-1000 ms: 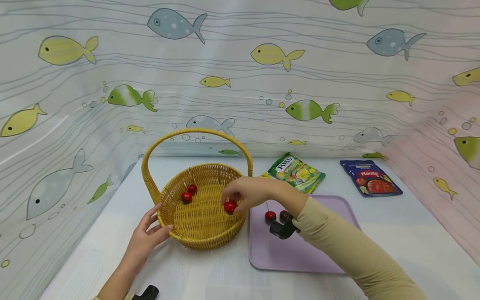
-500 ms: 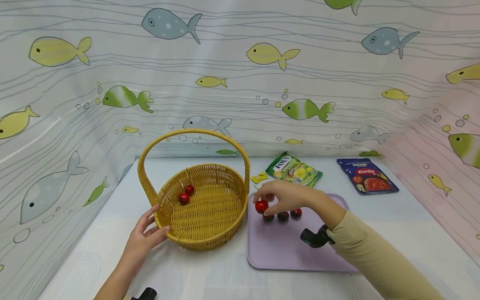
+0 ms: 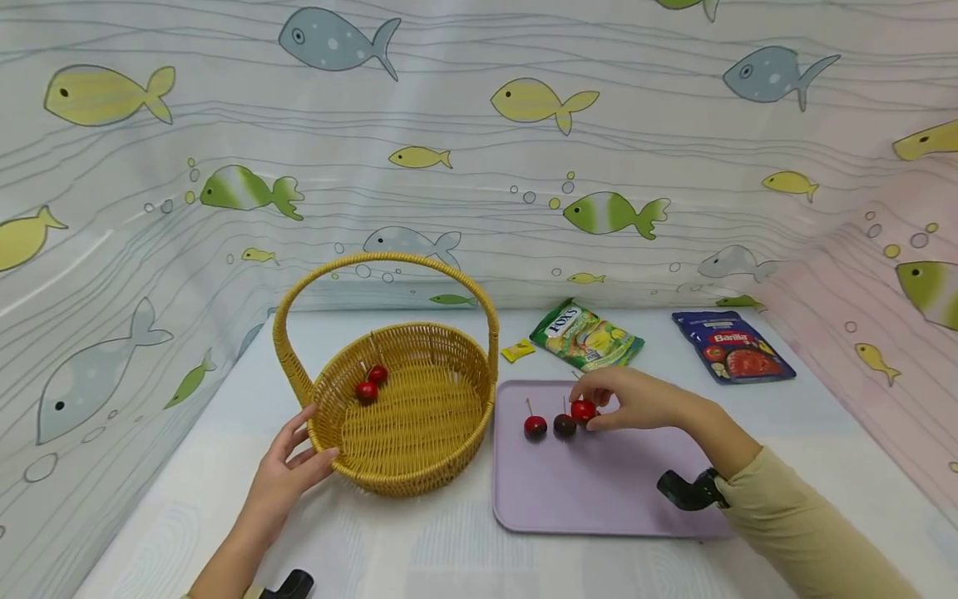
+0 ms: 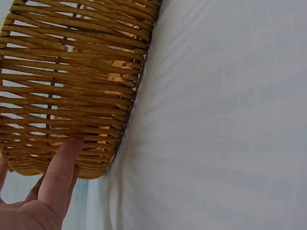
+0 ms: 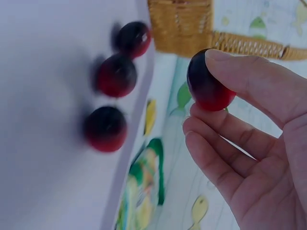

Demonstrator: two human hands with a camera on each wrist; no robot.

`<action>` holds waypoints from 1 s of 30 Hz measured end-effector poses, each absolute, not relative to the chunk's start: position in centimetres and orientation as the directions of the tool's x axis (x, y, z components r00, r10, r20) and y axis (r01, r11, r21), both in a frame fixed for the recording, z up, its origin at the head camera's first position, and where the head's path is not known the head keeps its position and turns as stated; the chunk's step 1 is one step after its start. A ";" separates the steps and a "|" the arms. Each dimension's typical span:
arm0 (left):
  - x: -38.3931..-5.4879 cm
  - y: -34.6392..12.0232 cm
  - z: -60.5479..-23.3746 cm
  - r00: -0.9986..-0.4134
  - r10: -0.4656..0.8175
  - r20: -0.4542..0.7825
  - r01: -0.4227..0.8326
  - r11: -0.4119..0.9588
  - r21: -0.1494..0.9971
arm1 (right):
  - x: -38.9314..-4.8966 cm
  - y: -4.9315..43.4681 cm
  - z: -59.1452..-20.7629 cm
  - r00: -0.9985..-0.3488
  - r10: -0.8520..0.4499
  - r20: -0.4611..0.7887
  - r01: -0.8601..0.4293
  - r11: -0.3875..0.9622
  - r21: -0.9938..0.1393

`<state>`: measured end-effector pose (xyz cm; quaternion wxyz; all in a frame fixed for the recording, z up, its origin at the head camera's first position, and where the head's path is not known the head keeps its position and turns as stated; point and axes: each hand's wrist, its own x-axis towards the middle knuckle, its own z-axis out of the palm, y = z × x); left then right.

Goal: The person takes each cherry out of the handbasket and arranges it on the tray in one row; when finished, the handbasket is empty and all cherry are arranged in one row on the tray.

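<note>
My right hand (image 3: pixel 639 401) pinches a red cherry (image 3: pixel 582 412) between thumb and fingers, above the lilac tray (image 3: pixel 584 499). In the right wrist view the held cherry (image 5: pixel 209 81) looks dark on top and red below. Three more cherries rest on the tray, among them a left one (image 3: pixel 535 428) and a darker one (image 3: pixel 565 426); the third is mostly behind the held cherry in the head view. Two cherries (image 3: pixel 367 393) lie in the yellow wicker basket (image 3: pixel 412 478). My left hand (image 3: pixel 277 478) touches the basket's left side with spread, fairly straight fingers.
Behind the tray lie a green Fox's candy bag (image 3: pixel 587 334) and a small yellow wrapped candy (image 3: pixel 517 350). A blue Barilla pouch (image 3: pixel 733 346) is at the back right. The basket's tall handle (image 3: pixel 389 258) arches over it. A fish-print curtain (image 3: pixel 464 200) encloses the table.
My right hand has carried the cherry from over the basket rightward to above the tray, lately passing over the cherries there. My left hand stays at the basket.
</note>
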<state>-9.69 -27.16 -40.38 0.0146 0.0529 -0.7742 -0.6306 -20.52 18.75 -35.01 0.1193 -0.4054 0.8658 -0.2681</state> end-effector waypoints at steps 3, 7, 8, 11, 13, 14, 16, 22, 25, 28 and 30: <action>-9.7 -27.2 -40.4 -0.994 -0.101 -0.041 -0.060 0.196 0.979 | -20.6 20.0 -35.6 -0.660 -0.751 0.019 -0.628 0.537 -0.563; -9.7 -27.2 -40.4 -0.994 -0.105 -0.043 -0.064 0.199 0.978 | -20.6 21.6 -36.3 -0.685 -0.728 0.030 -0.609 0.550 -0.571; -9.7 -27.2 -40.4 -0.994 -0.104 -0.042 -0.063 0.200 0.978 | -20.7 22.0 -36.5 -0.690 -0.723 0.031 -0.605 0.553 -0.573; -9.7 -27.1 -40.4 -0.994 -0.101 -0.037 -0.057 0.202 0.978 | -20.8 22.9 -37.0 -0.699 -0.715 0.032 -0.601 0.562 -0.569; -9.8 -27.1 -40.4 -0.995 -0.098 -0.031 -0.050 0.198 0.979 | -21.0 23.5 -37.4 -0.702 -0.711 0.035 -0.604 0.568 -0.559; -9.8 -27.1 -40.4 -0.995 -0.098 -0.031 -0.050 0.198 0.979 | -21.1 23.7 -37.6 -0.704 -0.709 0.035 -0.604 0.572 -0.555; -9.8 -27.1 -40.5 -0.995 -0.096 -0.028 -0.046 0.197 0.979 | -21.3 24.1 -38.1 -0.706 -0.708 0.034 -0.606 0.578 -0.547; -9.8 -27.3 -40.6 -0.995 -0.096 -0.031 -0.049 0.191 0.980 | -21.8 24.7 -39.4 -0.708 -0.706 0.001 -0.589 0.591 -0.551; -9.8 -27.3 -40.5 -0.995 -0.098 -0.032 -0.051 0.190 0.980 | -22.1 24.8 -40.0 -0.712 -0.702 -0.003 -0.589 0.600 -0.541; -9.8 -27.2 -40.4 -0.994 -0.099 -0.033 -0.052 0.193 0.980 | -22.2 24.8 -40.4 -0.717 -0.697 -0.005 -0.597 0.617 -0.513; -9.7 -27.1 -40.4 -0.994 -0.100 -0.033 -0.052 0.194 0.980 | -22.2 24.7 -40.5 -0.716 -0.698 -0.004 -0.604 0.622 -0.498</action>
